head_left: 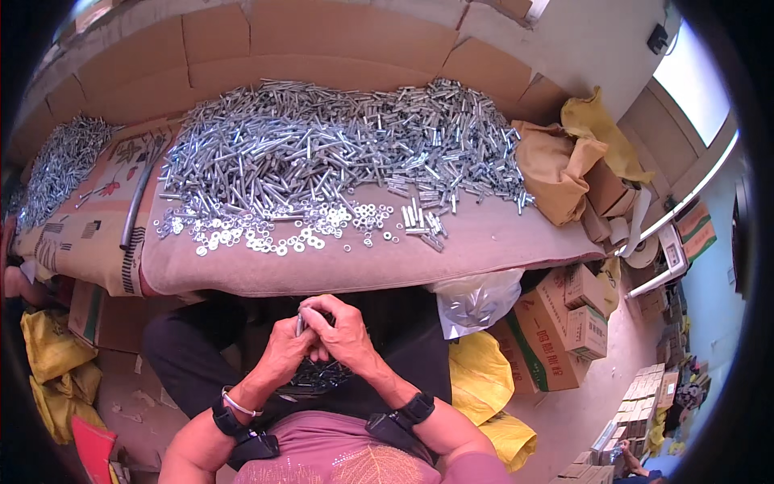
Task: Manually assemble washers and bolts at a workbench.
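Both my hands meet above my lap, just in front of the table edge. The fingers of my left hand are closed round a short silver bolt, whose end sticks up between the hands. My right hand is curled against the left, its thumb and fingers pinched at the same bolt; whatever else sits between the fingers is hidden. Below the hands lies a heap of small dark metal pieces, partly covered by my wrists. On the table, washers and nuts are spread in front of a big pile of silver metal rods.
A cloth-covered table spans the front. A long metal bar and a second pile of metal parts are at left. Clear plastic bag, yellow sacks and cardboard boxes stand at right. Another person's hand shows lower right.
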